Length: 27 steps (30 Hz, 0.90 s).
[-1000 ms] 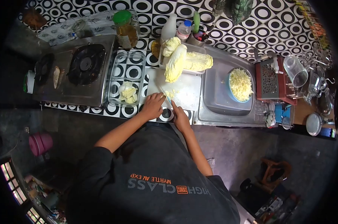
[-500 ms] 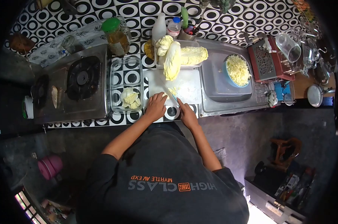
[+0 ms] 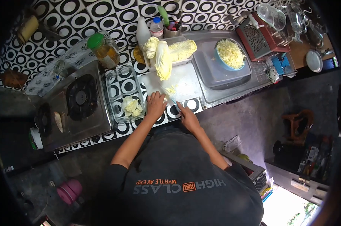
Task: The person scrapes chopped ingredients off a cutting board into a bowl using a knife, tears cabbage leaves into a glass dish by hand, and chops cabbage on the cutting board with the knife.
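Pointing its blade up and to the left, the knife (image 3: 173, 102) lay aslant over the near part of the board (image 3: 185, 81), its long axis running from the light-blue handle at lower right. The right hand (image 3: 189, 117) was closed around that handle. The left hand (image 3: 155, 104) rested at the board's near edge with its fingers bent, close to the blade; a pale bit showed at its fingertips, but I could not tell whether they gripped it. Shreds (image 3: 171, 90) lay just beyond the blade.

Past them, one long cabbage (image 3: 163, 62) ran nearly straight away from the person, its near end over the board. A second cabbage (image 3: 183, 51) lay more crosswise in a clear tray (image 3: 186, 59), and a rounder head (image 3: 151, 46) sat at the left.

On the left, a glass dish (image 3: 109, 90) held leaf pieces (image 3: 131, 106); on the right, a blue bowl (image 3: 235, 69) of shredded cabbage (image 3: 230, 53) stood in the sink area (image 3: 201, 84).

A blue-capped bottle (image 3: 157, 29) bore a label too small to read. The dark shirt (image 3: 170, 162) read "HIGH CLASS" and "MYRTLE AV.EXP", upside down.
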Available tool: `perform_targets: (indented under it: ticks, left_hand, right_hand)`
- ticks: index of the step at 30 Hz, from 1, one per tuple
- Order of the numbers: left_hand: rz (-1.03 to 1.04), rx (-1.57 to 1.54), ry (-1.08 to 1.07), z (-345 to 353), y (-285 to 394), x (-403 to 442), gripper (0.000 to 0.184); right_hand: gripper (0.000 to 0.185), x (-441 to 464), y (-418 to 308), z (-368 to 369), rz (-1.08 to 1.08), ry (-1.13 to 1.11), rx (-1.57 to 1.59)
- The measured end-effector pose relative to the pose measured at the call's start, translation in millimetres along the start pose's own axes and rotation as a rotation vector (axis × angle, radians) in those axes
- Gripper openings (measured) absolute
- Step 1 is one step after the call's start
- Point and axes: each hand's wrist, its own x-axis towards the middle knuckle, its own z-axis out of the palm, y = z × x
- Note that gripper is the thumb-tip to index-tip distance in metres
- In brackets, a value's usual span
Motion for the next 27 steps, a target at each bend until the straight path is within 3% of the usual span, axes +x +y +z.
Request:
perform_targets:
  ticks: [10, 27]
  left_hand:
    - [0.005, -0.028, 0.100, 9.5, 5.1, -7.3, 0.042]
    - [0.053, 0.043, 0.045, 14.5, 10.7, -18.5, 0.048]
  right_hand:
    - [0.056, -6.8, -4.5, -2.3, -0.004, -0.039, -0.088]
    - [0.066, -1.2, 6.3, -8.5, -0.012, -0.103, -0.119]
